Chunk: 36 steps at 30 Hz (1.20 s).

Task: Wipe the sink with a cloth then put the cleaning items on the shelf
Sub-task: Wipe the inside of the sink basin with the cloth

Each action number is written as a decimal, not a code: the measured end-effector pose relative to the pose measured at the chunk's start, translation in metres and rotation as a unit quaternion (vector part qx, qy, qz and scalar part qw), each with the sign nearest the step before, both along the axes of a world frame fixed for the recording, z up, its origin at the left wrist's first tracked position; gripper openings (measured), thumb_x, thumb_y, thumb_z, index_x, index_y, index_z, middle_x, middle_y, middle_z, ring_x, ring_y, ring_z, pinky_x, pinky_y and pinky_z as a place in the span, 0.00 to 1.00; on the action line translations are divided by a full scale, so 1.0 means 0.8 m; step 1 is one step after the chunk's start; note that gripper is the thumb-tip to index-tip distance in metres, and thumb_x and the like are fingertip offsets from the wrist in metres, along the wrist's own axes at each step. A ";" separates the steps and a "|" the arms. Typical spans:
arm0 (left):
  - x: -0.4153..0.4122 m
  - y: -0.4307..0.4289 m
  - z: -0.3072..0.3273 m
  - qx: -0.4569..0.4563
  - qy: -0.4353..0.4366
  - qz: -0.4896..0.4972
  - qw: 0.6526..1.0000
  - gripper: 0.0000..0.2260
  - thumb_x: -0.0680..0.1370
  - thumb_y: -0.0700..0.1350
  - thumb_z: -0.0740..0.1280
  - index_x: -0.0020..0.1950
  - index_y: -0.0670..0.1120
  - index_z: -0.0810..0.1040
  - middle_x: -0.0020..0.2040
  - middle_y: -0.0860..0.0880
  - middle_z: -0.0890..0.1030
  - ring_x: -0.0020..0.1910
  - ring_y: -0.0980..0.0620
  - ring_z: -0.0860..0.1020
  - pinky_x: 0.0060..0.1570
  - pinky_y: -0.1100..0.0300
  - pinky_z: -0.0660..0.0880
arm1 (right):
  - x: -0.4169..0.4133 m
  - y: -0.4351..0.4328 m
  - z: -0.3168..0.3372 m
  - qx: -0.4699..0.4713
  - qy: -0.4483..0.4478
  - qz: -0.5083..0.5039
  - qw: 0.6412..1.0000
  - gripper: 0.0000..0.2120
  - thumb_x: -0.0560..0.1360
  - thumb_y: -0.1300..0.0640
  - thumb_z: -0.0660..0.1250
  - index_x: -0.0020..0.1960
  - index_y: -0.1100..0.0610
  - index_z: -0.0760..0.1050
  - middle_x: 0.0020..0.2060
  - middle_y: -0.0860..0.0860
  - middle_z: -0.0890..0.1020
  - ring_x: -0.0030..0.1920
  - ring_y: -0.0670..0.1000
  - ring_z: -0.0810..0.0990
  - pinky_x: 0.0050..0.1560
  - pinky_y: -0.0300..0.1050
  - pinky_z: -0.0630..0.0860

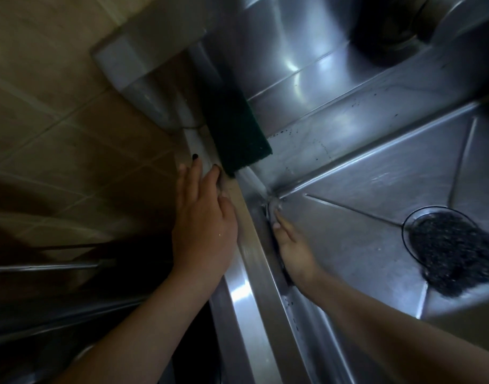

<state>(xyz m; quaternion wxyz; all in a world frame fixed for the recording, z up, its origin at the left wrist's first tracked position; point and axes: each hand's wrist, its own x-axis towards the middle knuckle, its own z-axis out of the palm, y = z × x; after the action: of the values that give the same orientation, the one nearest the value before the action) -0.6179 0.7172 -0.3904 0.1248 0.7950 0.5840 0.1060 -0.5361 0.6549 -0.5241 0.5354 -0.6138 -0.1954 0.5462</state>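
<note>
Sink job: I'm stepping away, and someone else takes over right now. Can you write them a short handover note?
Left hand: flat, fingers straight, resting on the sink's front rim, fingertips beside the green scouring pad on the ledge.
Right hand: inside the basin, fingers stretched into its near corner. Something pale and blurred sits at the fingertips, possibly the cloth; I cannot tell.
A dark wiry scrubber lies over the drain.
Done: nothing put away.
Left: finish wiping, then take the pad, scrubber and cloth to the shelf, which is out of view.
</note>
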 end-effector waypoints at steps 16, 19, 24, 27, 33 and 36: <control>0.002 0.000 0.001 -0.007 0.007 0.008 1.000 0.20 0.80 0.45 0.52 0.73 0.49 0.60 0.77 0.52 0.51 0.75 0.55 0.43 0.67 0.63 0.41 | 0.011 0.034 0.063 0.113 -0.060 0.076 0.989 0.21 0.82 0.57 0.52 0.74 0.54 0.58 0.74 0.47 0.62 0.73 0.43 0.58 0.75 0.48 0.54; 0.001 0.002 0.000 -0.003 0.005 0.006 1.000 0.20 0.80 0.44 0.53 0.73 0.49 0.61 0.77 0.52 0.51 0.75 0.55 0.43 0.67 0.65 0.40 | 0.011 0.040 0.040 0.100 -0.063 0.074 0.990 0.21 0.82 0.58 0.53 0.74 0.54 0.58 0.73 0.47 0.61 0.73 0.42 0.58 0.76 0.46 0.53; 0.002 0.001 0.001 0.001 0.003 0.003 1.000 0.20 0.80 0.43 0.54 0.72 0.47 0.62 0.76 0.50 0.53 0.75 0.53 0.44 0.67 0.65 0.41 | 0.010 0.040 -0.007 0.037 -0.044 0.067 0.996 0.21 0.82 0.59 0.53 0.74 0.56 0.58 0.74 0.49 0.61 0.73 0.44 0.58 0.75 0.44 0.52; 0.002 0.001 0.002 -0.010 -0.003 0.005 1.000 0.20 0.80 0.43 0.53 0.73 0.48 0.61 0.77 0.51 0.52 0.75 0.54 0.44 0.68 0.65 0.42 | 0.012 0.036 -0.034 0.025 -0.060 0.080 0.995 0.21 0.82 0.59 0.53 0.75 0.55 0.57 0.74 0.49 0.61 0.74 0.45 0.58 0.76 0.45 0.53; 0.002 0.001 0.003 -0.004 -0.003 0.001 1.000 0.20 0.80 0.42 0.53 0.72 0.47 0.62 0.77 0.51 0.52 0.75 0.54 0.44 0.67 0.67 0.40 | 0.010 0.012 -0.056 -0.028 -0.114 0.099 0.988 0.20 0.82 0.55 0.53 0.73 0.54 0.62 0.72 0.49 0.66 0.72 0.45 0.61 0.68 0.25 0.48; 0.001 0.000 0.004 -0.006 -0.006 0.001 1.000 0.20 0.80 0.43 0.53 0.72 0.47 0.62 0.77 0.51 0.52 0.75 0.54 0.44 0.67 0.66 0.40 | 0.007 0.003 -0.041 -0.032 -0.071 0.061 0.995 0.18 0.82 0.57 0.53 0.70 0.58 0.67 0.70 0.52 0.69 0.71 0.47 0.65 0.72 0.37 0.55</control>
<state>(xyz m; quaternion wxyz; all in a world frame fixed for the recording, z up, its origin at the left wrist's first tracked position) -0.6170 0.7175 -0.3876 0.1332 0.7928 0.5850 0.1073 -0.5304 0.6570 -0.5568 0.4655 -0.6548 -0.2524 0.5392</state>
